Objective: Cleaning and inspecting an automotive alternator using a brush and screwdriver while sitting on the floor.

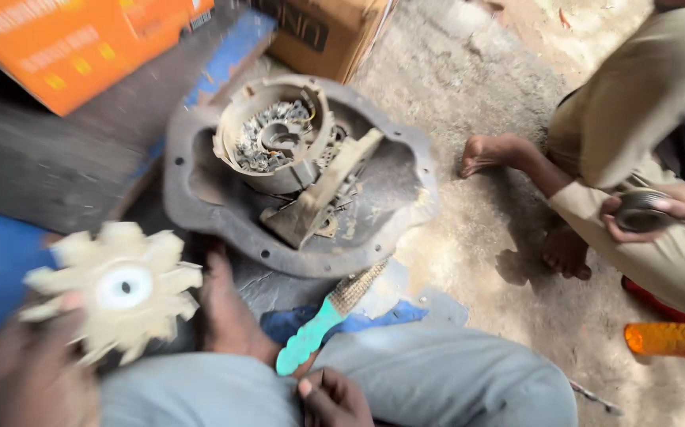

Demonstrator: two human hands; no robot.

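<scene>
My left hand [22,375] at the lower left holds up a pale cream fan wheel [117,289] with a round hub and several blades; it is blurred. My right hand [333,399] at the bottom centre grips the green handle of a wire brush [331,312], whose bristle end points up toward a dark metal housing cover [224,221]. In that cover lie a round grey motor part with windings [275,142] and a tilted metal bracket [323,194]. My foot [224,308] rests on the ground between fan and brush, above my grey trouser legs.
Another person in khaki trousers [643,95] squats at the right, bare feet on the ground, hands around a dark round part [639,212]. An orange box [81,39] and a brown carton [327,32] stand at the back. An orange handle [675,340] lies at the right edge. Blue cloth [342,320] lies under the brush.
</scene>
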